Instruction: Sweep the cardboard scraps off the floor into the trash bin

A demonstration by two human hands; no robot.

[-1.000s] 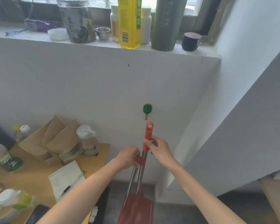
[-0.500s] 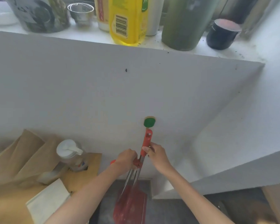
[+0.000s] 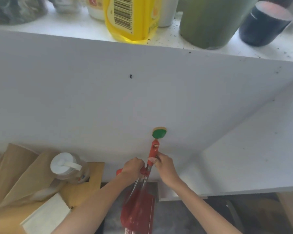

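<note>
A red broom and dustpan set hangs against the white wall. The broom handle [image 3: 154,152] is red with a hole at its top, which sits just under a green wall hook [image 3: 159,133]. My right hand [image 3: 162,164] grips this handle below the hole. My left hand [image 3: 133,168] is closed around the second red handle [image 3: 119,171] where the metal rods meet. The red dustpan [image 3: 139,211] hangs below, over the dark floor. No cardboard scraps or trash bin are in view.
A wooden table [image 3: 95,174] at the left carries brown paper bags [image 3: 15,173], a clear jar with a white lid [image 3: 64,166] and a white notepad [image 3: 47,215]. On the windowsill above stand a yellow bottle [image 3: 130,19], a green cylinder [image 3: 210,21] and a dark cup [image 3: 264,22].
The view has moved closer to the wall and tilted down. The broom handle's top has risen to just under the green hook. Both hands keep their grip.
</note>
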